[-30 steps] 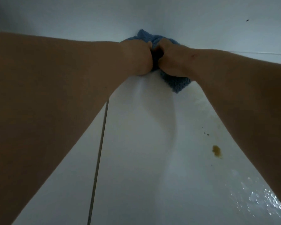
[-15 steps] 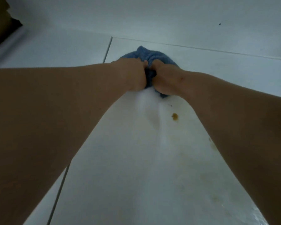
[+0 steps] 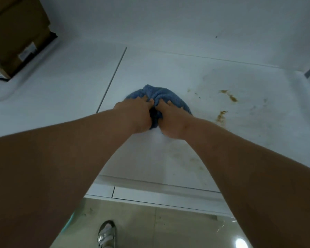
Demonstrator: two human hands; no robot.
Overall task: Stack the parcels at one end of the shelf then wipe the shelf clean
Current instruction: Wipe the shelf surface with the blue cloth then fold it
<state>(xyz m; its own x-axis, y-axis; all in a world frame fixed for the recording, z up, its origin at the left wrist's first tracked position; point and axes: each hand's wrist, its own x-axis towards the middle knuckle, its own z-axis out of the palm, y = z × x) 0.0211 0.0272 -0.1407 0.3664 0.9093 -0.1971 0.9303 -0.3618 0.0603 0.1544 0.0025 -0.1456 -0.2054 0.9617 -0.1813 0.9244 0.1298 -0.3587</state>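
Head view: looks down along both bare forearms to the white shelf [image 3: 64, 97].
Cloth: a bunched blue cloth [image 3: 170, 100] lies on the shelf near its middle, just right of a thin seam line [image 3: 113, 77].
Left hand: left hand [image 3: 134, 114] presses down on the cloth, fingers curled into its folds.
Right hand: right hand [image 3: 172, 120] grips the cloth the same way, the two hands side by side, nearly touching.
Stains: brownish smears [image 3: 229, 96] mark the shelf to the right of the cloth.
Parcels: brown cardboard parcels [image 3: 16, 36] sit at the far left end.
Floor: a shoe [image 3: 106, 233] shows below the shelf edge.
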